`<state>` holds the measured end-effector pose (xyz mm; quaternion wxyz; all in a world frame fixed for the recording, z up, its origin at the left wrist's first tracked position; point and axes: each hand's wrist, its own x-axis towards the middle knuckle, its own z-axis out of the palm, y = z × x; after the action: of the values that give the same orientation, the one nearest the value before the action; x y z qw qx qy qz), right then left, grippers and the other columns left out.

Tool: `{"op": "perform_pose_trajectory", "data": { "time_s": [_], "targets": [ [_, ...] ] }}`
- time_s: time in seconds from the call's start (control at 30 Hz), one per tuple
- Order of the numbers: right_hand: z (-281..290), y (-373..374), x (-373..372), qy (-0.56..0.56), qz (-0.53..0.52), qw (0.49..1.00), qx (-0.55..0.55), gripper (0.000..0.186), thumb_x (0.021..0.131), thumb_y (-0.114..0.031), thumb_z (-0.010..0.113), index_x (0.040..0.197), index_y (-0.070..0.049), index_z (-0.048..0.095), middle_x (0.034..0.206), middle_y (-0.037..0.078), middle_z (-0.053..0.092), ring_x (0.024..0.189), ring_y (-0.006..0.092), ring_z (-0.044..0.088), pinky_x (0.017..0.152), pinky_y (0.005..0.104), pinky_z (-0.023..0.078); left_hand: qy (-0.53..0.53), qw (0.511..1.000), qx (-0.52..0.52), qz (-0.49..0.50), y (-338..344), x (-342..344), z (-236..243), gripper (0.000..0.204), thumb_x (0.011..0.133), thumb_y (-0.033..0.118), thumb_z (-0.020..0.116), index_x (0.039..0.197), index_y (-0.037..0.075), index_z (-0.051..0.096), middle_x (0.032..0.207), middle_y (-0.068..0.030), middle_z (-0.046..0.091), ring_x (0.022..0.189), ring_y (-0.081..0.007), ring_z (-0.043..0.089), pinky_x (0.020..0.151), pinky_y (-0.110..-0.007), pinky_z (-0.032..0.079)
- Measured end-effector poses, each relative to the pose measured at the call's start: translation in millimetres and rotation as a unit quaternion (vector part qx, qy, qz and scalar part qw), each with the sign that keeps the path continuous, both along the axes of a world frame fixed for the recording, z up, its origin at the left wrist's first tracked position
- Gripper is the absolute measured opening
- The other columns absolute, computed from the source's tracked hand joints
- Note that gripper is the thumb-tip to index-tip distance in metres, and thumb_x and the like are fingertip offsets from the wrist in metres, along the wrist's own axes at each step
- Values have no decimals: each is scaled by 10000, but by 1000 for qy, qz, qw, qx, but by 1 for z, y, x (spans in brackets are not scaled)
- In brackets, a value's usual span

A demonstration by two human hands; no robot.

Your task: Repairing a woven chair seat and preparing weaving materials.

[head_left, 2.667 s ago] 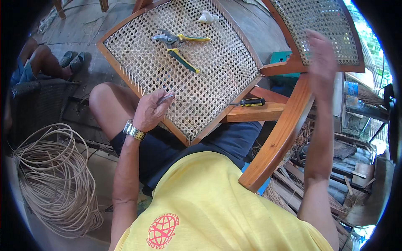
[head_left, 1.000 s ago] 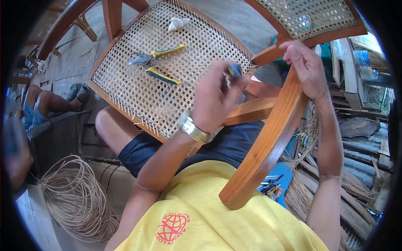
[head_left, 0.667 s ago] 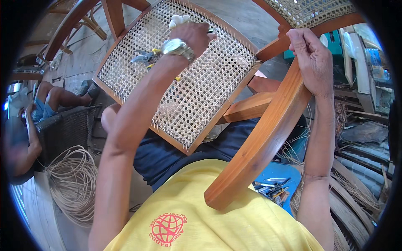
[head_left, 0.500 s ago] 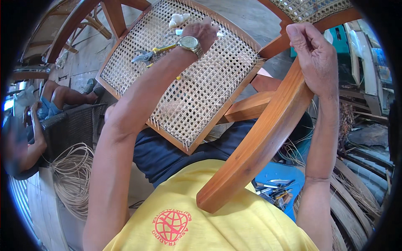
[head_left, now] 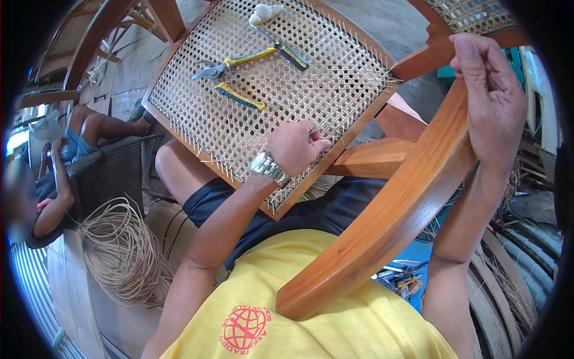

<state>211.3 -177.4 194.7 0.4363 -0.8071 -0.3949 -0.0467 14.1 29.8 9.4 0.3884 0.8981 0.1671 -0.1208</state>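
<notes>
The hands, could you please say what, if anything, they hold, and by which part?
It cannot be told: the left hand curls over the seat, its grasp hidden; the right hand curls at the armrest's far end, its grip unclear.

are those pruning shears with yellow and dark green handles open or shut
Open: the grey-bladed pruning shears lie on the pale woven cane seat with their yellow-and-green handles spread wide apart.
</notes>
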Motion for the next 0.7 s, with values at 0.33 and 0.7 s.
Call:
{"op": "perform_pose_trajectory", "data": {
  "time_s": [0.33,0.7],
  "targets": [
    [-19,-77,32,-29,-220,971,95,308,1130,-93,514,1324,79,679,1344,181,699,1185,210,684,1070,342,521,-106,991,82,21,-4,-28,-2,217,935,324,804,990,124,739,917,-94,726,815,-286,746,712,-420,585],
    [-169,-131,-237,347,48,916,-195,199,1001,-119,716,1170,-19,685,959,121,676,879,204,620,779,353,498,-191,953,180,151,86,-160,-12,259,896,134,837,1147,160,777,1229,-51,682,821,-246,741,712,-385,597]
  ]
}}
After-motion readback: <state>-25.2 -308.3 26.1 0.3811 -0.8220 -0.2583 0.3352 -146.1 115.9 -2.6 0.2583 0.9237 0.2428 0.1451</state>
